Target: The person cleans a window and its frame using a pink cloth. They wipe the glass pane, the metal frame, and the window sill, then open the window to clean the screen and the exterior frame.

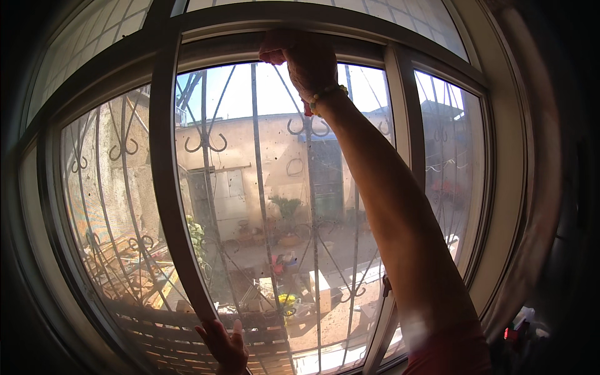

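Note:
Up at the top rail of the middle window sash (225,50), my right hand (311,61) presses a reddish cloth (273,52) against the frame. A bit of red cloth also shows below the palm, by the beaded bracelet (323,99) on my wrist. My left hand (225,344) is low at the left, its fingers spread against the dark upright of the window frame (171,187) and the glass beside it; it holds nothing. The window pane (276,154) is hazy and spotted.
Metal security bars (257,140) stand outside the glass. A mesh screen (112,187) covers the left opening. A window latch (386,286) sits on the right upright of the sash. A curtain (539,187) hangs at the right. Outside lie a slatted wooden fence, piled boards and a yard.

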### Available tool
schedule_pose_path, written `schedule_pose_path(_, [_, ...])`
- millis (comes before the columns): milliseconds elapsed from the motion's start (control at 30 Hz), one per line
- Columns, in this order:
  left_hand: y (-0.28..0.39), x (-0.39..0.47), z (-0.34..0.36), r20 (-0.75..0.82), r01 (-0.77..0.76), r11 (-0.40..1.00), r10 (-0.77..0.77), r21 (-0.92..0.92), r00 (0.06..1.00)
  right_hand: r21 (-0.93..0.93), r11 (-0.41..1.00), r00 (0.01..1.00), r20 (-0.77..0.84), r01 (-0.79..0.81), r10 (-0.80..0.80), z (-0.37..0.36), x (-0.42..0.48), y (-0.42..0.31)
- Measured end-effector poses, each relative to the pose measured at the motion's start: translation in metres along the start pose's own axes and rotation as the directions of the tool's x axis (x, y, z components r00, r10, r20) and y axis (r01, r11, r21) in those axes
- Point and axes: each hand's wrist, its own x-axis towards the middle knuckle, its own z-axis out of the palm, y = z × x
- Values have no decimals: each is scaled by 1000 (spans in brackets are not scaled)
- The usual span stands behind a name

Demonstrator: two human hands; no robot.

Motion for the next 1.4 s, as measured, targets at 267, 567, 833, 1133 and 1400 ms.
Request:
schedule_pose_path(267, [-9,0,7,-41,-22,1000,21,-19,999,-943,320,983,40,96,-178,-106,-36,48])
schedule_pose_path(567, [-16,10,1,8,-220,928,228,300,974,-871,-218,850,327,441,413,-133,-15,51])
schedule_pose_path(833, [-9,18,-3,-44,-248,936,267,248,963,-766,39,686,597,642,415,-146,-95,-9])
schedule_pose_path(1133, [-7,17,-4,-12,-187,963,193,194,981,-929,325,829,319,177,459,-112,-247,-104])
schedule_pose_path(1400, [-10,17,-5,-26,-230,941,244,247,970,-620,608,763,24,-495,645,-85,-290,-144])
